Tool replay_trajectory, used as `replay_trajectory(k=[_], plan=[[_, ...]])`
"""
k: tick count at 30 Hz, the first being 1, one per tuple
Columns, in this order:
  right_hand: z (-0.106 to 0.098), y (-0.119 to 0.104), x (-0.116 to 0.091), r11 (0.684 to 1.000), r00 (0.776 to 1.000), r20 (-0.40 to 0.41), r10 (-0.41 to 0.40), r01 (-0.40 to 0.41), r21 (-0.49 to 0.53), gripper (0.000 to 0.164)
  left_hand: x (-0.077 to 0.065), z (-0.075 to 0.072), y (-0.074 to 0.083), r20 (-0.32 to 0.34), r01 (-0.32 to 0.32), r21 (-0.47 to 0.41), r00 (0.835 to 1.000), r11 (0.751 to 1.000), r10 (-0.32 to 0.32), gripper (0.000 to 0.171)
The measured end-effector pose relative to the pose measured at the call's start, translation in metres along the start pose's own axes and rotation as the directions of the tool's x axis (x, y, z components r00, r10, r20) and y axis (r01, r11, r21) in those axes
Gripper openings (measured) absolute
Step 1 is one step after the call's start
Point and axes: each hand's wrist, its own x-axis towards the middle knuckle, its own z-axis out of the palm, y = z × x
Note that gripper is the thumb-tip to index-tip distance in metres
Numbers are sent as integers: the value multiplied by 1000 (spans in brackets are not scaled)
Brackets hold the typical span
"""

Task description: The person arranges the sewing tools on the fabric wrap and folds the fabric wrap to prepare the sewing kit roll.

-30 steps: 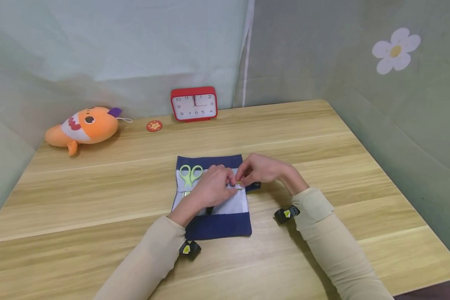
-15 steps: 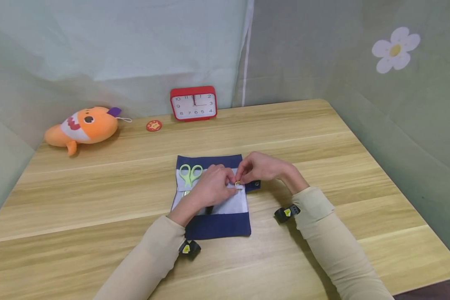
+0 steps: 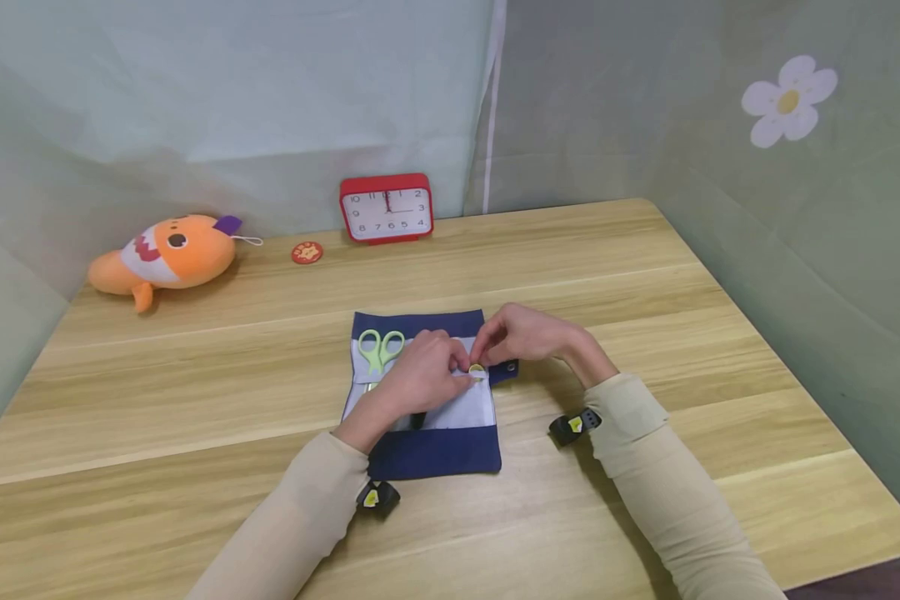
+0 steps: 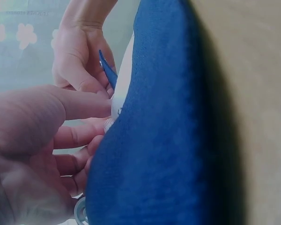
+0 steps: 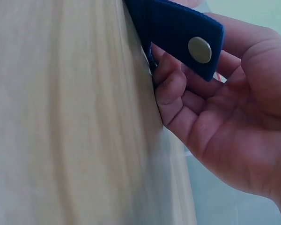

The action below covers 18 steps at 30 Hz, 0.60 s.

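Observation:
A navy fabric case (image 3: 435, 454) lies unfolded on the table, its pale lining (image 3: 468, 410) up. Green-handled scissors (image 3: 376, 354) sit under the light band across it. At the band's right end is a small gold-rimmed round thing (image 3: 476, 368). My left hand (image 3: 423, 372) pinches the band beside it, thumb just below and index above. My right hand (image 3: 527, 333) comes from the right, thumb and forefinger pinching at the gold rim's upper edge. Part of a black item (image 3: 417, 419) shows below my left hand, the rest hidden. In the right wrist view, the case's snap tab (image 5: 187, 35) crosses before my right fingers.
Along the back of the wooden table (image 3: 645, 275) stand a red clock (image 3: 387, 210), a round red badge (image 3: 307, 252) and an orange plush shark (image 3: 172, 252). Curtain-like cloth walls rise behind and at the right.
My right fingers have lifted slightly off the gold-rimmed thing, so more of its rim shows. My left hand stays nearly still on the case.

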Motion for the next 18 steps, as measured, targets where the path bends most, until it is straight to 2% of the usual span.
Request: replay_trajectory(k=[6,18], plan=[[0,-1,0,1000,1000,-21,6,-6,-25,14,1,2,1,3,-10,41,1000,999,10,17],[1,-2,1,1000,1000,-2,-8,8,-29,20,-1,-1,0,26,-22,52,999,998,21,17]])
